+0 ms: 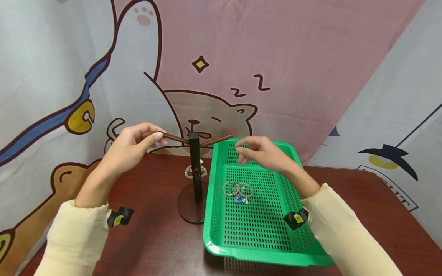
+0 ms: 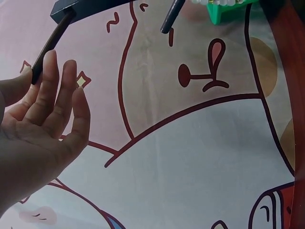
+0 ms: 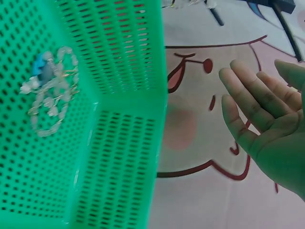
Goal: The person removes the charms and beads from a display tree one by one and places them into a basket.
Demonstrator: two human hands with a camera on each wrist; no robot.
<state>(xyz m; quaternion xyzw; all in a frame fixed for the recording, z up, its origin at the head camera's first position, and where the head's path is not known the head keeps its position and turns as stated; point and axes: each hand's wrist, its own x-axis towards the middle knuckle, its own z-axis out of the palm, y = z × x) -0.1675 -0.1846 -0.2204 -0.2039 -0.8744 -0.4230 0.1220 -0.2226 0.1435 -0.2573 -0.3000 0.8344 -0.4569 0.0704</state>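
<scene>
Stand [image 1: 195,157] upright, just left of green basket [image 1: 269,256]. Left hand [image 1: 132,142], left of basket, pinches stand's brown arm [image 1: 176,138]; right hand [image 1: 260,151], above basket's far end, loosely curled, holds nothing. One-sided pull could tip stand toward basket, perhaps jolting bracelets [image 1: 239,199] inside.

Both arms clothed in pale cream-yellow sleeves: left sleeve [image 1: 76,237], right sleeve [image 1: 352,234]. Cloth plain, softly creased, slightly gathered at left cuff [image 1: 91,210] and right cuff [image 1: 315,202]. Left hand [image 1: 132,143] and right hand [image 1: 262,151] left bare, fingers [image 2: 66,93] slender. Left black piece [image 1: 126,215], small and angular, worn beside cuff, marked with yellow-green patch [image 1: 118,220]. Right black piece [image 1: 291,220] similarly shaped, likewise marked in yellow-green. Finer details too small to be made out.
</scene>
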